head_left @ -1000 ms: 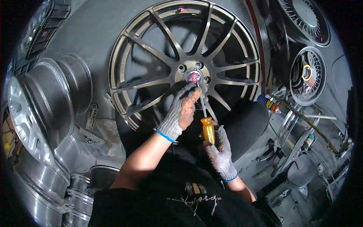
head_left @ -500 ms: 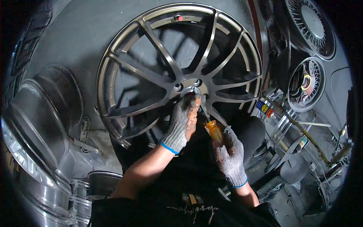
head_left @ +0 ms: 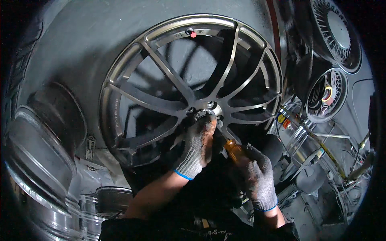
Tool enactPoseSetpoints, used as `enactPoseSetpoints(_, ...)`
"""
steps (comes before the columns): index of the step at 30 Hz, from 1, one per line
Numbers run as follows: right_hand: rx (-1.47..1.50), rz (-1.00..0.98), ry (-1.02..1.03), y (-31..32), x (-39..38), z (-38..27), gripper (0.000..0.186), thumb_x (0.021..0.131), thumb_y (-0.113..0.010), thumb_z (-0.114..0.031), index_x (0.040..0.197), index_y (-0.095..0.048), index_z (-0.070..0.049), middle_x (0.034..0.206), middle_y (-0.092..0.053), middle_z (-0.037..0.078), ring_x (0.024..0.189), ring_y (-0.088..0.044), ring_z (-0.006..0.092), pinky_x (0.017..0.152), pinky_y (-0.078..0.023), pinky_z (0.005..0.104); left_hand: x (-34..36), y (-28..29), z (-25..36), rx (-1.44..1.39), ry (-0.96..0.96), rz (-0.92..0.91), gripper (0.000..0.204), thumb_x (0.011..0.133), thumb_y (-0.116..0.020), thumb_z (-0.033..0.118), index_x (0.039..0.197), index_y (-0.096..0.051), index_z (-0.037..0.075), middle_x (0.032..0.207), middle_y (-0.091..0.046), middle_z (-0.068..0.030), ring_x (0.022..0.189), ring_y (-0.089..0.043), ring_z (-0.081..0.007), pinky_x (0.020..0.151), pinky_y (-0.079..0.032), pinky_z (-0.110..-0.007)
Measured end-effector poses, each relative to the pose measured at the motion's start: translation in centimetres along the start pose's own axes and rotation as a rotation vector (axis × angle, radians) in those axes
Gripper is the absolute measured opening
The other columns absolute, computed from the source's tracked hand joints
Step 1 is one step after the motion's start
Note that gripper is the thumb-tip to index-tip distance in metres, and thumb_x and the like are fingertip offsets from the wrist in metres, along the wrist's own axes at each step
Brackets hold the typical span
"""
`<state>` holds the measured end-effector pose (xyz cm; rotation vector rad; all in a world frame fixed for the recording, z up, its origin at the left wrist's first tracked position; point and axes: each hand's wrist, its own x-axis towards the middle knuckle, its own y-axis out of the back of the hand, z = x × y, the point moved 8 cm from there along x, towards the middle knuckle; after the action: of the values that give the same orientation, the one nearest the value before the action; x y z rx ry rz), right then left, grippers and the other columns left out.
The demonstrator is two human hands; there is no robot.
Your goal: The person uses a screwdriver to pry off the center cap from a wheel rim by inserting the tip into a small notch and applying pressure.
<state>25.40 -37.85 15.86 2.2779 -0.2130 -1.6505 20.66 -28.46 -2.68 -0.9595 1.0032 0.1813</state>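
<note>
wheel hub under the left glove, screwdriver angled in from below

wheel (head_left: pixel 161 92), a bronze multi-spoke alloy, stands upright against the grey wall, its hub (head_left: pixel 207 112) near the middle of the view. left hand (head_left: pixel 197 146), in a grey knit glove, presses its fingers curled over the hub's lower left edge, pinching something too small to tell. right hand (head_left: pixel 257 178), also gloved, is clenched around the orange-handled screwdriver (head_left: pixel 233 150). the tool's long axis runs up and to the left from that fist toward the hub, its tip hidden behind the left fingers. the left hand is the nearer one to the hub; the right sits lower and to the right. bare polished rims (head_left: pixel 44 160) lie at the left.
</note>
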Motion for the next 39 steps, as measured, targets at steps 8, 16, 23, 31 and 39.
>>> enactPoseSetpoints(8,0.184,0.094,-0.268,-0.2,-0.8,1.3,0.049,0.099,-0.059,-0.034,0.134,-0.048,-0.001,0.086,-0.065,0.007,0.054,-0.058,0.0133,0.048,-0.049,0.0246,-1.1,-1.8,0.6,-0.153,0.217,0.132,0.029,0.1,-0.059,0.02,0.124,-0.058,0.003,0.118,-0.063,-0.0044,0.109,-0.061,-0.0131,0.098,-0.046,-0.026)
enactPoseSetpoints(16,0.414,0.074,-0.424,-1.8,-1.5,1.4,0.04,0.099,-0.055,-0.041,0.112,-0.054,-0.003,0.069,-0.057,0.009,0.041,-0.052,0.0193,0.038,-0.043,0.0289,-0.8,-2.1,0.3,-0.245,0.248,0.132,0.028,0.1,-0.058,0.02,0.122,-0.059,0.002,0.109,-0.064,-0.0033,0.095,-0.063,-0.0111,0.087,-0.049,-0.025)
enactPoseSetpoints(23,0.192,0.135,-0.318,-0.7,-0.5,0.7,0.037,0.1,-0.051,-0.028,0.123,-0.054,0.0,0.071,-0.058,0.007,0.052,-0.054,0.0138,0.049,-0.044,0.026,-0.5,-1.5,-1.5,-0.442,0.438,0.061,0.026,0.102,-0.054,0.022,0.12,-0.06,0.004,0.107,-0.064,-0.003,0.093,-0.063,-0.0128,0.083,-0.051,-0.027)
enactPoseSetpoints(31,-0.473,-0.025,0.182,-2.9,0.6,-2.6,0.044,0.085,-0.062,-0.011,0.126,-0.053,0.003,0.087,-0.067,0.019,0.074,-0.07,0.0387,0.063,-0.055,0.0418,-1.3,-1.4,-2.4,-0.458,0.326,0.119,0.021,0.102,-0.053,0.024,0.115,-0.058,0.008,0.093,-0.064,-0.004,0.076,-0.066,-0.0185,0.069,-0.058,-0.034)
enactPoseSetpoints(39,-0.87,-0.093,0.195,-2.0,1.7,-6.7,0.045,0.077,-0.067,-0.011,0.12,-0.059,0.0,0.079,-0.064,0.02,0.066,-0.067,0.0395,0.057,-0.054,0.0435,-1.1,-2.7,0.1,-0.002,0.337,0.23,0.023,0.101,-0.056,0.028,0.101,-0.06,0.006,0.086,-0.061,-0.0016,0.071,-0.061,-0.0127,0.064,-0.052,-0.029)
